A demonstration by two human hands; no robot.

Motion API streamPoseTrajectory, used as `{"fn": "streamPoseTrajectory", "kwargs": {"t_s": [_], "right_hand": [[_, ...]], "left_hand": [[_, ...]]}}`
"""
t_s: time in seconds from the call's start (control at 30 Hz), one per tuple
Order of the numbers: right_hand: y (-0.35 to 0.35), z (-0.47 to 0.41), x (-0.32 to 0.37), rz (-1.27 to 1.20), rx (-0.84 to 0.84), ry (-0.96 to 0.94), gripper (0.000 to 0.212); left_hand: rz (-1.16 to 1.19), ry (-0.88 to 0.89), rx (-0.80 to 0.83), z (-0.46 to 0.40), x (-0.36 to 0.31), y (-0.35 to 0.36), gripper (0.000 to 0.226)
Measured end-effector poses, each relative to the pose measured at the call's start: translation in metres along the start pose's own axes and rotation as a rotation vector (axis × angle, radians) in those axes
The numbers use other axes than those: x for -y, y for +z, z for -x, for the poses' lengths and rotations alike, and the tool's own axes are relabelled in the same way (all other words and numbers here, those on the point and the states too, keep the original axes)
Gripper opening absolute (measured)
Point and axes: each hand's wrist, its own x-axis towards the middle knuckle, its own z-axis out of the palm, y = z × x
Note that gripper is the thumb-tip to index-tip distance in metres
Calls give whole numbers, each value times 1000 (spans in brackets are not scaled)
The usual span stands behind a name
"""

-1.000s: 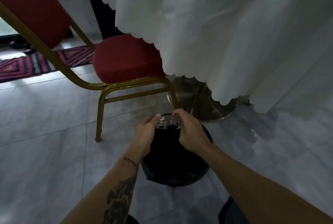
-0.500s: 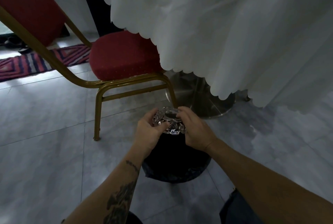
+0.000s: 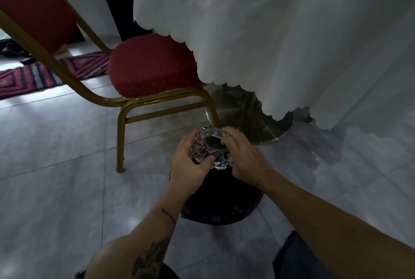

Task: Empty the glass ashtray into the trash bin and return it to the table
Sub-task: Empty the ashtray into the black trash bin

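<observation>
The cut-glass ashtray [image 3: 210,147] is held just above the black trash bin [image 3: 222,202], which stands on the floor below my hands. My left hand [image 3: 187,166] grips its near left rim and my right hand [image 3: 243,157] grips its right side, fingers over the top edge. The ashtray is roughly level with its hollow facing up. A small white piece shows at its far inner edge. The table [image 3: 292,31] rises to the right under a white scalloped cloth. The bin's inside is dark and hidden.
A red chair with a gold frame [image 3: 152,65] stands just left of the bin, one leg close to my left hand. The table's metal base [image 3: 253,119] sits behind the bin. A striped rug [image 3: 45,72] lies at far left on the grey tiled floor.
The ashtray has turned from on edge over the bin to nearly level, hollow up. Both hands keep their grip; my view has shifted closer to the table.
</observation>
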Motion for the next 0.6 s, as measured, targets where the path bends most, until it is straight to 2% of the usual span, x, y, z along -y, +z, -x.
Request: {"fn": "streamPoseTrajectory", "kwargs": {"t_s": [0.2,0.4,0.6], "right_hand": [[-1,1,-2,15,8,-17,57],[0,0,-4,31,63,9,69],[-6,2,-3,36,4,-12,67]], "left_hand": [[41,-38,24,-1,2,1,80],[119,-100,57,-8,6,4,74],[96,-52,44,-6,4,7,82]]}}
